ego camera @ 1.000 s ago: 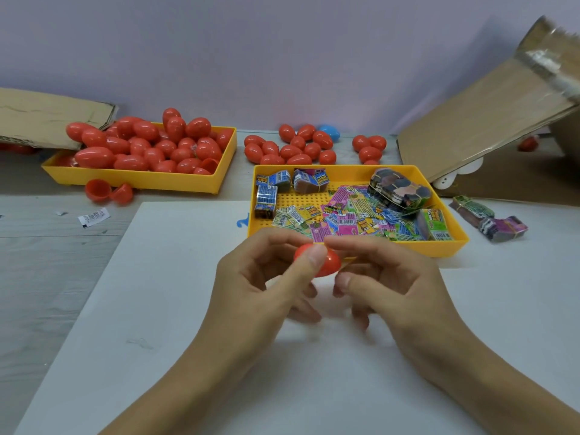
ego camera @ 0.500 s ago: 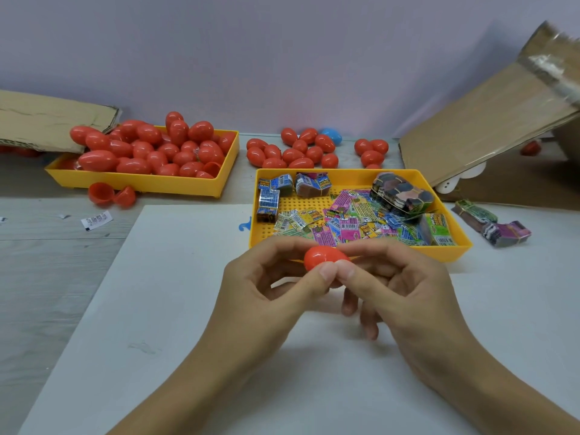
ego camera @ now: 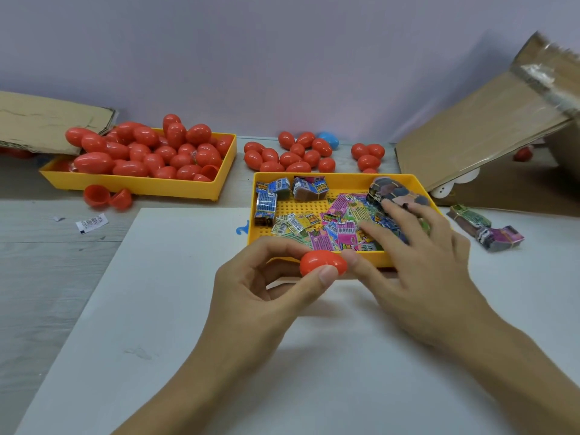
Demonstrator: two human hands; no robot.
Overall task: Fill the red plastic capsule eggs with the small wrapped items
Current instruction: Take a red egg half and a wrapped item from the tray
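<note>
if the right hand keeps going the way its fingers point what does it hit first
Most likely the loose wrapped items in the near yellow tray, right under its fingertips. The right hand points forward and left over them; the dark bundle lies just beyond. Its height above them is unclear.

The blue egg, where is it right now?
In the head view the blue egg lies at the back centre of the table by the wall, behind the loose red eggs, beyond the tray of wrapped items.
</note>
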